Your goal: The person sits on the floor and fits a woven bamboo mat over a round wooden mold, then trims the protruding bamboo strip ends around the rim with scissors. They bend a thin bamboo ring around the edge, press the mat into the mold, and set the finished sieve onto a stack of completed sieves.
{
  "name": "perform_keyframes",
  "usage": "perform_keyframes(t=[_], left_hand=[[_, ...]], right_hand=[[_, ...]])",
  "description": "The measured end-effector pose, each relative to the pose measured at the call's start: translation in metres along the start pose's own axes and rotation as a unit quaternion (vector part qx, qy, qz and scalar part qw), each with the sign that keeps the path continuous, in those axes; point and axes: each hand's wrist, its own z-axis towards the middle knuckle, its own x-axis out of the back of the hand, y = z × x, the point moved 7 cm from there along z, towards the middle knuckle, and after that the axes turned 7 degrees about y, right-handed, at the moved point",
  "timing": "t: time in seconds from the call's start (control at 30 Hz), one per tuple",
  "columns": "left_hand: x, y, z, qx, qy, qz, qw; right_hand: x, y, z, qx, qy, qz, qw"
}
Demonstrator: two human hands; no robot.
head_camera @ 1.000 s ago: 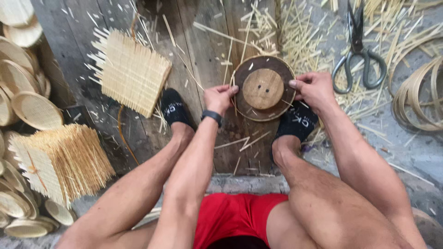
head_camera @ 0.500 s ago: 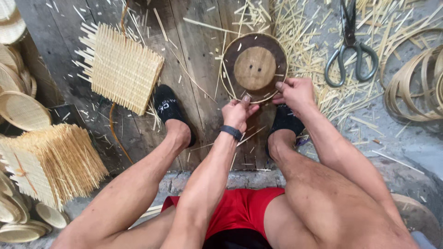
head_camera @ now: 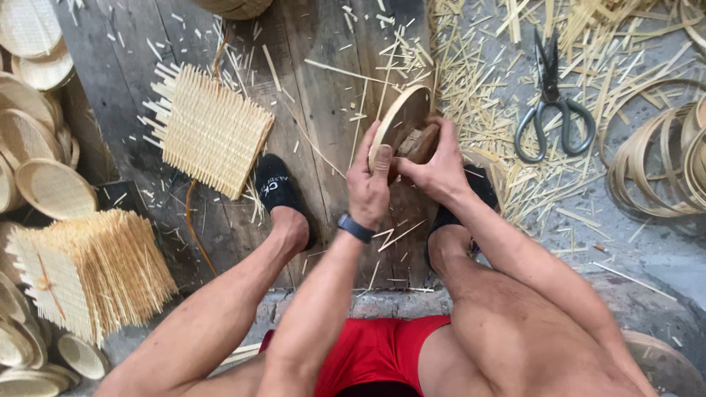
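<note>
1. Round wooden mould [head_camera: 401, 117] tilted on edge, lifted off floor, left of scissors [head_camera: 551, 110].
2. Left hand [head_camera: 369, 184] grip clamps rim; right hand [head_camera: 434, 167] grip wraps centre block.
3. Looks stiff, fairly light; best held by the rim.

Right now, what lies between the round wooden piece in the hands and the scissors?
Head view: only loose bamboo offcuts litter the floor between the round wooden form and the scissors.
</note>
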Motion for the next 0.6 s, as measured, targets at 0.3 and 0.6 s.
perform_keyframes(t=[0.3, 0.6], left_hand=[[0.057, -0.079, 0.053, 0.085, 0.113, 0.215, 0.966], [0.12, -0.118, 0.127, 0.167, 0.169, 0.111, 0.965]], right_hand=[[0.042, 0.069, -0.018, -0.128, -0.146, 0.581, 0.79], [0.045, 0.118, -0.046, -0.129, -0.081, 0.623, 0.767]])
